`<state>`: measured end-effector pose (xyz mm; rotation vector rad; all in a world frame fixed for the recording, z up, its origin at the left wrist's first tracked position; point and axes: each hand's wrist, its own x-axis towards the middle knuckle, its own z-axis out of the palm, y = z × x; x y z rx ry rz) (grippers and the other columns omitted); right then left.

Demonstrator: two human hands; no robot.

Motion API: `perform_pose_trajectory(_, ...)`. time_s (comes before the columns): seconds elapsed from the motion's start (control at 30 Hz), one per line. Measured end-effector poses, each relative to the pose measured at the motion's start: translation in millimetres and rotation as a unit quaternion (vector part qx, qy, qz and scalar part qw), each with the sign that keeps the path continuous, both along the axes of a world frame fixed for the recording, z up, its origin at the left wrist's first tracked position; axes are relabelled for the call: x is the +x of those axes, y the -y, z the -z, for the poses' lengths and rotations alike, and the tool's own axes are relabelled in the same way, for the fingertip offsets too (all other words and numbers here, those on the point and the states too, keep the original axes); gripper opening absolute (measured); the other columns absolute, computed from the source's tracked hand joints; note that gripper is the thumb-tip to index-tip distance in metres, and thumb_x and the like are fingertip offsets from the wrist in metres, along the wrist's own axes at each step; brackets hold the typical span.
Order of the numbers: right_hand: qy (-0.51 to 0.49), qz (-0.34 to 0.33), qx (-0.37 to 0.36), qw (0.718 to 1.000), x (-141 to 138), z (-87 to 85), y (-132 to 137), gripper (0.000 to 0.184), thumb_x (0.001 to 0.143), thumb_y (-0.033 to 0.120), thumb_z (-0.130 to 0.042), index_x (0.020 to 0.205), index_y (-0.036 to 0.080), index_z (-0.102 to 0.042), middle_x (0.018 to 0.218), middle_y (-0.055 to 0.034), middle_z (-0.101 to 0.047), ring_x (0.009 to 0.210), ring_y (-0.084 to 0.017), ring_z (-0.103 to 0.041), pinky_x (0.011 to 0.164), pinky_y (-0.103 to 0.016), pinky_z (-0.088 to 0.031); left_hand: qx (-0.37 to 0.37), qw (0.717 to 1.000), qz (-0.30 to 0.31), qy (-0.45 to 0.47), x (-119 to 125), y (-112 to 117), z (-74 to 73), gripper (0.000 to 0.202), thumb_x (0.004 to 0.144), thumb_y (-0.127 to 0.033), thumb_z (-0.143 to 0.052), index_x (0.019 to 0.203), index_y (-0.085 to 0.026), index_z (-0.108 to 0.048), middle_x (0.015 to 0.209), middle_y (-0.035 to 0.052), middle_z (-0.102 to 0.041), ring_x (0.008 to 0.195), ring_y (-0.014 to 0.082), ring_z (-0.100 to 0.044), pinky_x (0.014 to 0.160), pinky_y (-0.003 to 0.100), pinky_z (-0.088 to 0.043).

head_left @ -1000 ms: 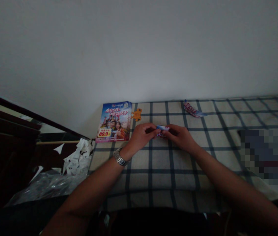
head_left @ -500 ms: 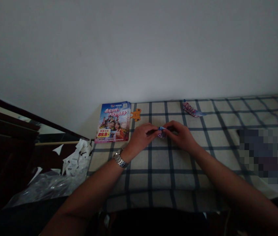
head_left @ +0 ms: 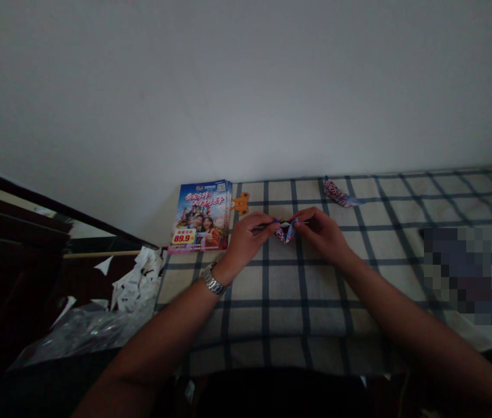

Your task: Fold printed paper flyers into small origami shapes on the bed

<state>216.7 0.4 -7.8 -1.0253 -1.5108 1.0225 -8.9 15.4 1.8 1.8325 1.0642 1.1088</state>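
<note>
A small piece of folded printed paper (head_left: 285, 233), blue, pink and white, is spread between my two hands above the checked cloth (head_left: 281, 316). My left hand (head_left: 252, 237), with a metal watch on its wrist, pinches the paper's left side. At its right side, the thumb and fingers of my right hand (head_left: 321, 233) grip the other edge. The paper's middle dips to a point between the fingertips. Farther back on the cloth lies another folded paper piece (head_left: 338, 194), long and pink-blue with a tapering end.
Left of my hands lies a stack of printed flyers (head_left: 199, 217), beside an orange bear figure (head_left: 241, 203) on the cloth. Torn white paper (head_left: 139, 278) and clear plastic (head_left: 84, 328) are off the left edge. A blurred-out object (head_left: 472, 276) sits at right. The wall (head_left: 246, 87) rises behind.
My hands have moved slightly apart, and the folded paper between them has opened wider, showing more of its printed sides. The other things have stayed put.
</note>
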Motion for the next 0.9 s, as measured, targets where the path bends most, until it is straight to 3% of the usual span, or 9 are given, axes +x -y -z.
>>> perform_pose_trajectory(0.2, -0.044, 0.015, -0.035, 0.998, 4, 0.5, -4, 0.036, 0.088, 0.057, -0.077, 0.098, 0.025, -0.062, 0.111, -0.0080, -0.074, 0.105, -0.024, -0.071, 0.099, -0.043, -0.058, -0.094, 0.989, -0.021, 0.110, -1, -5, 2.6, 0.032, 0.095, -0.049, -0.070, 0.103, -0.019, -0.075, 0.107, 0.0077, -0.078, 0.093, 0.0201, -0.075, 0.088, 0.035, -0.063)
perform_pose_trajectory(0.43, -0.071, 0.028, -0.069, 0.995, 6, 7.2, -6, 0.031, 0.090, 0.050, -0.076, 0.099, 0.025, -0.061, 0.111, -0.0068, -0.075, 0.095, -0.022, -0.074, 0.092, -0.042, -0.062, -0.117, 0.973, -0.033, 0.198, 1, -10, 15.2, 0.034, 0.096, -0.052, -0.068, 0.106, -0.020, -0.066, 0.107, 0.0058, -0.073, 0.097, 0.0180, -0.073, 0.090, 0.036, -0.065)
perform_pose_trajectory(0.67, -0.056, 0.021, -0.073, 0.996, 7, 10.2, -8, 0.029, 0.090, 0.045, -0.075, 0.101, 0.025, -0.057, 0.093, -0.0030, -0.075, 0.083, -0.020, -0.075, 0.082, -0.038, -0.063, -0.087, 0.988, -0.036, 0.124, -2, -11, 13.9, 0.032, 0.098, -0.050, -0.067, 0.104, -0.019, -0.067, 0.103, 0.0058, -0.074, 0.092, 0.0178, -0.073, 0.085, 0.032, -0.063)
perform_pose_trajectory(0.8, 0.054, 0.016, -0.012, 0.998, 9, 5.6, -4, 0.023, 0.097, 0.038, -0.065, 0.116, 0.026, -0.062, 0.110, -0.0061, -0.076, 0.094, -0.022, -0.075, 0.087, -0.040, -0.062, -0.068, 0.993, -0.042, 0.089, -1, -8, 8.3, 0.027, 0.099, -0.045, -0.067, 0.103, -0.019, -0.068, 0.103, 0.0060, -0.075, 0.091, 0.0179, -0.073, 0.086, 0.032, -0.062)
perform_pose_trajectory(0.9, 0.151, 0.009, 0.018, 0.988, 10, 1.5, 0, 0.019, 0.098, 0.035, -0.062, 0.113, 0.025, -0.069, 0.103, -0.0060, -0.077, 0.090, -0.024, -0.075, 0.085, -0.040, -0.063, -0.047, 0.996, -0.043, 0.064, -1, -7, 7.4, 0.021, 0.100, -0.040, -0.065, 0.104, -0.019, -0.068, 0.105, 0.0059, -0.074, 0.095, 0.0181, -0.073, 0.090, 0.033, -0.061)
